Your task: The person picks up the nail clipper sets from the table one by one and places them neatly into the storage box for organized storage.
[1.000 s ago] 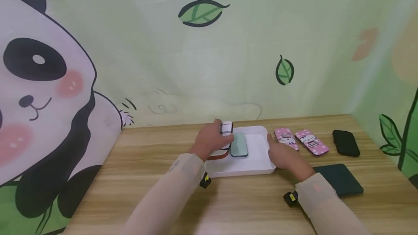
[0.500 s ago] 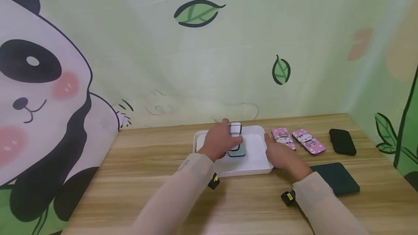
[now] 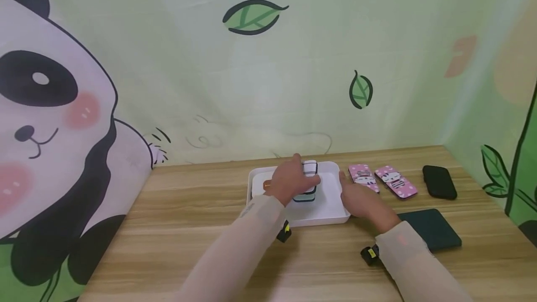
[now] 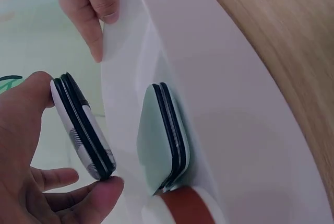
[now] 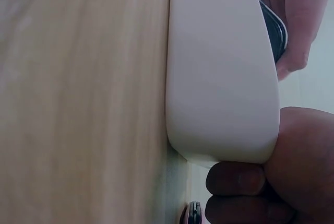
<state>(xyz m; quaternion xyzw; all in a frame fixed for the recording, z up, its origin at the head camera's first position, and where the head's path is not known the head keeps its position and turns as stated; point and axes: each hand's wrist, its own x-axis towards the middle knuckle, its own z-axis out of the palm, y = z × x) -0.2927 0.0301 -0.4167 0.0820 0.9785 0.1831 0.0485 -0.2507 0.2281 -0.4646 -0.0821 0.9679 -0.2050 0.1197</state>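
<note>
My left hand [image 3: 289, 181] pinches a small flat white case with dark check lines [image 3: 311, 168] between thumb and fingers. In the left wrist view, the checked case [image 4: 82, 126] is on edge, its two halves closed together. It is held over a white tray [image 3: 331, 195], above a mint-green case [image 3: 304, 197] of similar shape. Left of that in the tray lies a white item with a brown patch [image 3: 266, 184], partly behind my left hand. My right hand [image 3: 362, 199] grips the tray's right wall, thumb at the rim and fingers outside, as the right wrist view shows.
Right of the tray lie two pink spotted cases [image 3: 363, 177] with a cartoon animal and a black case [image 3: 439, 182]. A dark green flat square object [image 3: 432, 229] sits nearer, partly behind the right forearm. A printed panda backdrop [image 3: 189, 83] stands behind the wooden table [image 3: 189, 218].
My left hand has carried the checked case rightward, from beside the mint-green case to over it, uncovering more of the white item. The right hand stays on the tray. The head view has shifted slightly.
</note>
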